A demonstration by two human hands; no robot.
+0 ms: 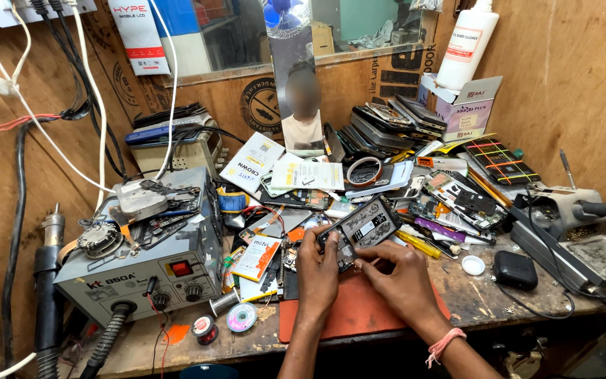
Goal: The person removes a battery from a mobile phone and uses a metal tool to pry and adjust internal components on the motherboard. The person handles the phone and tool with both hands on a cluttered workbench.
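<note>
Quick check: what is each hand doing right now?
Left hand: closed on the opened phone, holding its left end.
Right hand: fingers pinched at the phone's lower edge, touching it.

Bare forearms without sleeves; a pink braided thread band circles the right wrist.

Cut off at the near edge below both forearms, with phone lower end hidden behind left hand fingers.
</note>
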